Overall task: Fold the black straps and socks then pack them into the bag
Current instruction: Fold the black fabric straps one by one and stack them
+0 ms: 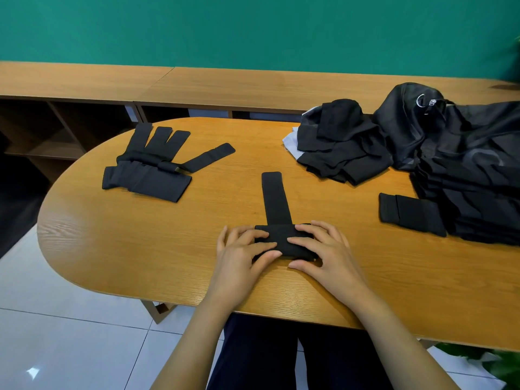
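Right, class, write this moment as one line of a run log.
phase: folding strap | left hand: holds folded end | right hand: holds folded end | strap tail: flat on table | bag: lying at right

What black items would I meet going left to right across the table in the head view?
Pile of straps → half-folded strap, gripped by the left hand and right hand → heap of black fabric → bag.
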`<state>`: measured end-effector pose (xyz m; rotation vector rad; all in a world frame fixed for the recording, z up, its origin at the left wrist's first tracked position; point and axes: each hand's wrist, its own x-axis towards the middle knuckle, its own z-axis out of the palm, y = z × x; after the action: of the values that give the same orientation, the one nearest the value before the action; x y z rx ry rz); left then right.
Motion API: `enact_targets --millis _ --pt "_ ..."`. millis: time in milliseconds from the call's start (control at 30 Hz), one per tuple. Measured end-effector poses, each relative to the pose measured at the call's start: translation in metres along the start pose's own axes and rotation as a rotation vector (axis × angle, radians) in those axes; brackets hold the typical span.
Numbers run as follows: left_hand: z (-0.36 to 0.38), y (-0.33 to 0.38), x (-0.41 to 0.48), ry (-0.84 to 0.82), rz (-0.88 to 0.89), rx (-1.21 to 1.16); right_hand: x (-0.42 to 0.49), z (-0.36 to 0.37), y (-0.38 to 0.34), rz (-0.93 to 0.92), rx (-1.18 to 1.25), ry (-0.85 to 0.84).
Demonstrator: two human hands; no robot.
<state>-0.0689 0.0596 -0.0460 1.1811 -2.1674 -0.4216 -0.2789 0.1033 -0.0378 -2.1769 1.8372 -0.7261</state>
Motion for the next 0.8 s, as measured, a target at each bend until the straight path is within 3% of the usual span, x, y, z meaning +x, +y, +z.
enact_targets --millis 500,800 --pt "0.0001 -0.0005 0.0004 -0.025 0.056 -0.027 0.0008 0.0025 0.0068 -0.04 0.159 0.049" --pt "0.0003 -0.0012 0.0004 -0.004 0.059 -0.077 0.0004 0.0019 0.0035 -0.019 0.106 0.065"
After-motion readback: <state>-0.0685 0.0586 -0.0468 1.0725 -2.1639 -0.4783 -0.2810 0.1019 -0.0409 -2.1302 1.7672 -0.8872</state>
